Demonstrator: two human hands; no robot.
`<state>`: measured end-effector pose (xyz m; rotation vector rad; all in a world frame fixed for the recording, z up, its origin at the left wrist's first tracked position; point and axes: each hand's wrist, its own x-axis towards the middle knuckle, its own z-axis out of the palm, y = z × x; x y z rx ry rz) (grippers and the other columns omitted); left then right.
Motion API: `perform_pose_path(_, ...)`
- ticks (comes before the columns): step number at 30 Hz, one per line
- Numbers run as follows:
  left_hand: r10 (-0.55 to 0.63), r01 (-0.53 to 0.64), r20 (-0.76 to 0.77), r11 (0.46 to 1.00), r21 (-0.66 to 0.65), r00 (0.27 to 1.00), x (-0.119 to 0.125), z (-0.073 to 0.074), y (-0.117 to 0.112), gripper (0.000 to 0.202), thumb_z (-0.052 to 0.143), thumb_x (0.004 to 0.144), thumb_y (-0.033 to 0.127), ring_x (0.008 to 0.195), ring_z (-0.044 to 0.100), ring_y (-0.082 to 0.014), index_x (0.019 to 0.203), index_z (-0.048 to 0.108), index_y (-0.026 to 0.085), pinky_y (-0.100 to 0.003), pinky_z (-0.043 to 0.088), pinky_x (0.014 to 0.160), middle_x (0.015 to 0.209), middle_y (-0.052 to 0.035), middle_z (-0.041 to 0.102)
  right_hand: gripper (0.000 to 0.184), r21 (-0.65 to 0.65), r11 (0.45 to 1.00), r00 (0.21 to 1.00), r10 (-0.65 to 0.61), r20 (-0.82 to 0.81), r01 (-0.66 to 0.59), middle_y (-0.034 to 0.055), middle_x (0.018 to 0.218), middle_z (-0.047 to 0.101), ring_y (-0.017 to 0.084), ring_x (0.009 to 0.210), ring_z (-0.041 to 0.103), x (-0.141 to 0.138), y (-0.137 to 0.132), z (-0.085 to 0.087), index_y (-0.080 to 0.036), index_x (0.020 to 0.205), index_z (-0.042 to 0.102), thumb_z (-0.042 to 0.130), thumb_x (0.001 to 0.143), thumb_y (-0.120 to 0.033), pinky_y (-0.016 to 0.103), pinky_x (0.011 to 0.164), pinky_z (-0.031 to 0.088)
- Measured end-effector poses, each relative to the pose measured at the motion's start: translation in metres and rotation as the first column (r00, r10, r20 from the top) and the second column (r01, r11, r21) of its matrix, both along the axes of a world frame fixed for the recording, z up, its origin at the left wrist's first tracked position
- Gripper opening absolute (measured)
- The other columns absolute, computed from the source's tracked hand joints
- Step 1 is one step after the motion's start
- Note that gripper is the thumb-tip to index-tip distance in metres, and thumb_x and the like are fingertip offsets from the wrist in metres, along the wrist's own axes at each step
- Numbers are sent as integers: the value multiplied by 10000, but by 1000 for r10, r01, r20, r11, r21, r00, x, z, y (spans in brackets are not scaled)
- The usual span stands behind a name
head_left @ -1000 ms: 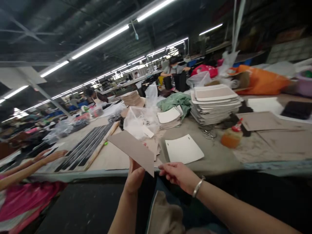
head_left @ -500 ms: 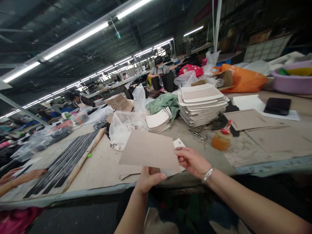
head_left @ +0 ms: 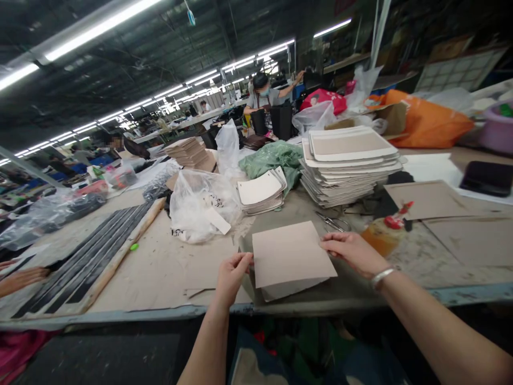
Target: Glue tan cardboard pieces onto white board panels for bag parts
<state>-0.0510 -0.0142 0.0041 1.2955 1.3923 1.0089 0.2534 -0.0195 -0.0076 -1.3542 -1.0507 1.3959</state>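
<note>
Though thin, flat beige card (head_left: 290, 254) btw hands (head_left: 231, 274) (head_left: 352, 251)

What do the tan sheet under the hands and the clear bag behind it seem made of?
The tan sheet: probably thin cardboard, matte; it lies flat with crisp straight edges. The clear bag: thin plastic film, glossy; crumpled, see-through, with bright creases.

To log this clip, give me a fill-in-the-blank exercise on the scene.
The card, touched by the left hand and right hand, covers a ____ piece.
The bracelet is on the ____ wrist.
The bottle has a ____ cap.
Behind the card lie metal ____.
Missing: white; right; red; scissors.
</note>
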Motion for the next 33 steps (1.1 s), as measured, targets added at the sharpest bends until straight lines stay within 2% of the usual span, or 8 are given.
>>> perform_pose_path(3, -27, 28, -115, 1000, 9, 993, 6, -5, -5, 286, 638, 705, 427, 504, 441, -89, 672, 649, 143, -203, 330, 499, 522, 31, 524, 315, -18, 1000, 999, 20, 44, -19, -24, 595, 538, 78, 511, 400, -6, 5, -2, -150, 729, 651, 734, 572, -410, 215, 479, 291)
perform_pose_path(6, -46, 40, -133, 998, -49, 990, 5, -12, -6, 280, 609, 717, 425, 434, 414, -80, 651, 601, 153, -201, 295, 451, 459, 51, 476, 281, -14, 999, 992, 40, 118, -39, -22, 586, 531, 84, 521, 406, -10, 13, -8, -151, 730, 661, 683, 609, -404, 214, 486, 298)
perform_pose_path(8, -60, 47, -123, 993, -105, 991, 3, -16, -5, 279, 578, 735, 431, 384, 395, -75, 653, 566, 165, -198, 270, 426, 420, 61, 460, 264, -13, 998, 971, 67, 228, -66, -15, 602, 553, 90, 539, 428, -13, 19, -13, -152, 750, 680, 631, 649, -391, 213, 503, 315)
perform_pose_path(11, -71, 49, -128, 985, -167, 989, 3, -21, -2, 274, 556, 743, 437, 340, 384, -74, 657, 536, 178, -190, 236, 402, 375, 69, 441, 282, -37, 991, 891, 129, 436, -126, 0, 618, 591, 106, 558, 470, -15, 28, -21, -152, 782, 706, 569, 685, -380, 220, 520, 338)
perform_pose_path(15, -82, 49, -163, 979, -199, 983, 4, -28, 2, 259, 530, 759, 423, 329, 411, -81, 671, 533, 180, -189, 236, 393, 375, 68, 454, 265, -67, 987, 817, 160, 554, -148, -2, 589, 612, 124, 561, 515, -15, 34, -25, -166, 786, 722, 561, 692, -356, 226, 530, 353)
perform_pose_path(19, -100, 32, -360, 981, -189, 928, 5, -39, 7, 242, 488, 798, 376, 350, 468, -103, 674, 556, 180, -199, 272, 394, 370, 54, 473, 201, -81, 986, 734, 164, 659, -147, -10, 566, 628, 134, 570, 555, -16, 37, -22, -196, 746, 724, 570, 696, -316, 230, 561, 360)
perform_pose_path(24, -102, 32, -452, 987, -159, 886, 9, -46, 9, 237, 474, 819, 356, 406, 552, -117, 669, 544, 185, -213, 348, 443, 461, 35, 548, 193, -101, 987, 654, 158, 739, -125, -5, 574, 643, 142, 590, 580, -19, 39, -18, -205, 721, 716, 561, 714, -320, 230, 555, 352)
perform_pose_path(33, -112, 25, -539, 986, -165, 835, 16, -40, 13, 243, 460, 828, 316, 421, 573, -147, 622, 501, 193, -253, 402, 503, 486, 2, 572, 230, -145, 983, 602, 185, 777, -115, 6, 634, 669, 158, 648, 598, -21, 41, -19, -212, 733, 707, 529, 749, -357, 245, 571, 360)
